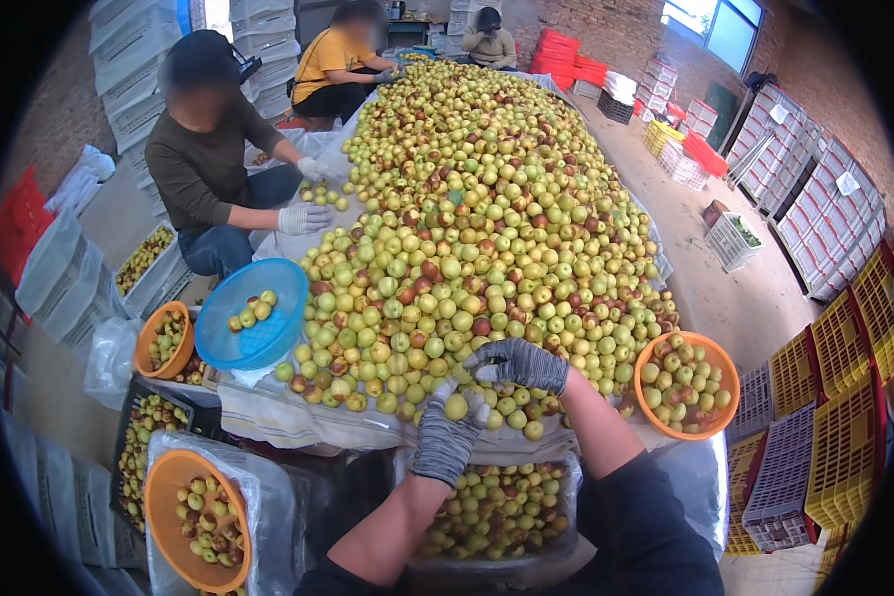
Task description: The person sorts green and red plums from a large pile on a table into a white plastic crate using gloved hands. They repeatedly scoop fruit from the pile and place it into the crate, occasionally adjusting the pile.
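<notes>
A long heap of green and reddish-brown jujubes covers the cloth-topped table before me. My left hand, in a grey knit glove, is palm up at the near edge of the heap and holds a yellow-green jujube. Just above and to its right, my right hand, in a matching glove, bends its fingers over the fruit; whether anything is in them cannot be told. Below my hands stands a plastic-lined crate of jujubes, partly hidden by my left forearm.
An orange basket of fruit stands at the table's right corner, a blue basket at the left. Another orange basket is lower left. Gloved co-workers sit along the left side and far end. Stacked yellow crates line the right.
</notes>
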`<move>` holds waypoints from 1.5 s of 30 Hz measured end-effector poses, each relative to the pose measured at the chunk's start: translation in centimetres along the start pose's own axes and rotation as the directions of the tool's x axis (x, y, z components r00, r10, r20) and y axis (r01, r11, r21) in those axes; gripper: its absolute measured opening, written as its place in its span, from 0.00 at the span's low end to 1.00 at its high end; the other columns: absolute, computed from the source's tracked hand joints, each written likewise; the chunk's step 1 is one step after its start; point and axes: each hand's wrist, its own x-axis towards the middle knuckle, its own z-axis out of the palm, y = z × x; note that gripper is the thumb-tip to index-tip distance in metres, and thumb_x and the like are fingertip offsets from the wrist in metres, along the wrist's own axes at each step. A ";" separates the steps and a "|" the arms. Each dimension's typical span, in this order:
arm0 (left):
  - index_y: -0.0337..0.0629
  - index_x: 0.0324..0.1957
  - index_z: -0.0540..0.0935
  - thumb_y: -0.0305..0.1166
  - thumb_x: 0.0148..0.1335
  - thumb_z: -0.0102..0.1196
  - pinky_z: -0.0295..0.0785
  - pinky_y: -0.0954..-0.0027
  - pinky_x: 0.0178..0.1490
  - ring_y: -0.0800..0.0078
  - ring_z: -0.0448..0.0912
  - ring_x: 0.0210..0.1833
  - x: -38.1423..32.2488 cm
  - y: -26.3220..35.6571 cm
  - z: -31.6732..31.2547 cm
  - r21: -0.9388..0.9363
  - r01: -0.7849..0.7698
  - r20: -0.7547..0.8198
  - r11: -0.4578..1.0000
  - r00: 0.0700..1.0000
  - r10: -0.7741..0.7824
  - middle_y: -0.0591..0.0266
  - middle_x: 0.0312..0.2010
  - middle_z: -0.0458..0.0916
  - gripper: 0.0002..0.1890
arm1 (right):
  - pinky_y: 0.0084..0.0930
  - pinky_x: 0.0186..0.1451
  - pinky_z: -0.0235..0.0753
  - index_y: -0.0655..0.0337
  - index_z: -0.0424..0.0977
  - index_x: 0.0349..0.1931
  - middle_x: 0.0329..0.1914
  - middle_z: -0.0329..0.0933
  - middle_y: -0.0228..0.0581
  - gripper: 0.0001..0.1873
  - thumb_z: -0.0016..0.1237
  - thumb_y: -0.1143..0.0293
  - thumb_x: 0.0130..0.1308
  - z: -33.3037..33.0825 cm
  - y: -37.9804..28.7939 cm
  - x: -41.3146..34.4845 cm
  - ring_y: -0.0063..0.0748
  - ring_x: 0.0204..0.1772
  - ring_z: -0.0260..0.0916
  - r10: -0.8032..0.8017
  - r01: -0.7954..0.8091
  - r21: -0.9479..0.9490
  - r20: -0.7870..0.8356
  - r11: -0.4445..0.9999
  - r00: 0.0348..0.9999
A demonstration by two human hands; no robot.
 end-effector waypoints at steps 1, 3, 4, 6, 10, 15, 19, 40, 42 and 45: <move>0.43 0.60 0.70 0.39 0.67 0.50 0.77 0.62 0.48 0.62 0.74 0.52 0.6 0.1 -1.0 -0.045 0.012 0.028 0.999 1.000 -0.011 0.54 0.55 0.69 0.22 | 0.29 0.54 0.75 0.62 0.76 0.52 0.40 0.81 0.38 0.20 0.55 0.60 0.64 -0.5 0.4 -0.1 0.31 0.46 0.77 0.125 -0.129 -0.078 -0.064 0.988 0.990; 0.41 0.57 0.72 0.35 0.65 0.53 0.78 0.67 0.42 0.66 0.76 0.44 0.5 -0.1 -1.0 0.094 0.067 0.129 0.993 0.989 -0.078 0.54 0.49 0.72 0.20 | 0.31 0.54 0.75 0.62 0.76 0.51 0.40 0.82 0.42 0.19 0.55 0.62 0.62 -2.4 3.5 -0.2 0.37 0.47 0.78 0.247 -0.331 -0.226 -0.332 0.916 0.910; 0.41 0.57 0.71 0.34 0.64 0.53 0.78 0.67 0.41 0.66 0.76 0.43 0.4 -0.3 -0.7 0.135 0.110 0.138 0.985 0.982 -0.129 0.54 0.48 0.73 0.20 | 0.33 0.55 0.75 0.62 0.76 0.51 0.41 0.81 0.45 0.19 0.54 0.63 0.62 -3.5 5.6 -0.1 0.41 0.47 0.79 0.222 -0.406 -0.288 -0.507 0.867 0.833; 0.39 0.55 0.73 0.34 0.64 0.53 0.78 0.69 0.39 0.67 0.77 0.40 -1.0 -0.1 0.4 0.193 0.155 0.116 0.969 0.977 -0.179 0.55 0.45 0.75 0.18 | 0.31 0.52 0.76 0.64 0.76 0.51 0.45 0.80 0.48 0.17 0.52 0.70 0.62 -4.5 7.5 0.7 0.39 0.45 0.78 0.117 -0.449 -0.351 -0.668 0.822 0.735; 0.39 0.52 0.76 0.34 0.64 0.54 0.78 0.71 0.37 0.67 0.78 0.40 -0.3 -1.2 0.6 0.205 0.250 0.109 0.946 0.955 -0.276 0.56 0.44 0.76 0.16 | 0.37 0.58 0.72 0.62 0.72 0.55 0.48 0.78 0.52 0.24 0.52 0.59 0.62 -7.4 13.1 2.7 0.48 0.54 0.75 0.122 -0.388 -0.220 -0.715 0.895 0.688; 0.38 0.51 0.77 0.34 0.63 0.54 0.78 0.70 0.37 0.67 0.78 0.41 -0.6 -0.8 0.2 0.206 0.223 0.096 0.953 0.964 -0.247 0.58 0.42 0.77 0.16 | 0.40 0.55 0.74 0.65 0.75 0.47 0.46 0.79 0.54 0.26 0.56 0.51 0.59 -8.1 8.1 6.4 0.49 0.51 0.76 0.358 -0.671 -0.331 -0.647 0.663 0.673; 0.37 0.52 0.76 0.33 0.64 0.54 0.78 0.67 0.42 0.66 0.77 0.43 -0.4 -0.8 0.1 0.190 0.228 0.097 0.955 0.963 -0.250 0.57 0.44 0.76 0.16 | 0.33 0.44 0.78 0.62 0.75 0.46 0.40 0.80 0.43 0.21 0.57 0.56 0.59 -9.0 7.9 5.3 0.37 0.37 0.78 0.385 -0.466 -0.028 -0.520 0.884 0.762; 0.52 0.65 0.64 0.69 0.62 0.34 0.65 0.46 0.60 0.54 0.67 0.63 -1.2 0.2 2.4 0.111 0.075 0.102 0.991 0.991 -0.087 0.52 0.63 0.66 0.40 | 0.28 0.58 0.74 0.59 0.69 0.60 0.58 0.74 0.37 0.22 0.52 0.66 0.66 4.0 -4.9 -2.1 0.31 0.60 0.70 -0.114 0.107 0.065 0.104 0.992 0.988; 0.52 0.62 0.68 0.68 0.62 0.35 0.70 0.50 0.54 0.55 0.71 0.57 -0.8 1.3 1.7 0.093 0.111 0.076 0.989 0.990 -0.118 0.53 0.58 0.70 0.38 | 0.27 0.61 0.71 0.60 0.71 0.59 0.54 0.76 0.37 0.22 0.54 0.67 0.65 2.5 -3.2 0.0 0.31 0.58 0.71 -0.140 0.142 0.116 -0.028 0.983 0.990; 0.49 0.55 0.74 0.65 0.64 0.38 0.75 0.57 0.44 0.58 0.76 0.47 -0.9 1.5 1.6 0.008 0.182 0.182 0.983 0.967 -0.180 0.55 0.51 0.75 0.33 | 0.26 0.61 0.71 0.61 0.73 0.56 0.49 0.78 0.37 0.20 0.54 0.71 0.63 -1.0 1.1 5.8 0.30 0.55 0.73 -0.043 0.047 0.000 -0.400 0.999 0.915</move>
